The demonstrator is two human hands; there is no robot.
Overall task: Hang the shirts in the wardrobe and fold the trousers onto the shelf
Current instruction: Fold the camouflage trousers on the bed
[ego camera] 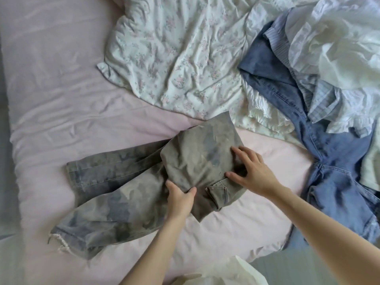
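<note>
Pinching grey trousers (127, 182) near the bed's (51, 89) front edge, left hand (181, 197); right hand (251, 171) perhaps just presses, fingers spread.

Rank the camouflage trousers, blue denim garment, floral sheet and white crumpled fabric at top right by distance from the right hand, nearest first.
From the right hand:
1. Camouflage trousers, touched by its fingertips.
2. Blue denim garment, to the right.
3. Floral sheet, above.
4. White crumpled fabric, top right corner.
</note>
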